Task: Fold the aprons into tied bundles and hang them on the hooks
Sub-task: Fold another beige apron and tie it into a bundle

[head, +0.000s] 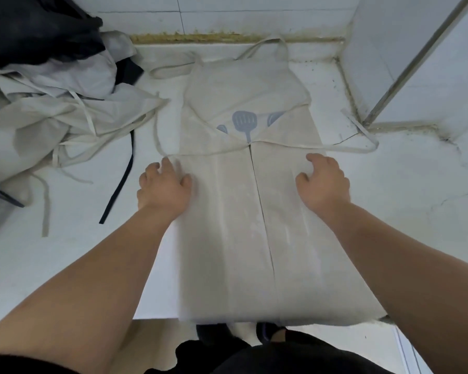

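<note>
Beige cloth apron with blue utensil print lies flat on white counter, sides folded to its centre. Left hand at apron's left edge, fingers bent (grip unclear). Right hand rests on apron's right panel, fingers loosely apart.

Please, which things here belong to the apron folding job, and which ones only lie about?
Job: beige apron, sides folded in, with left hand and right hand resting on it; its waist ties; heap of unfolded aprons at the left.
Lying about: black cloth in the far left corner; grey panel at the right.
</note>
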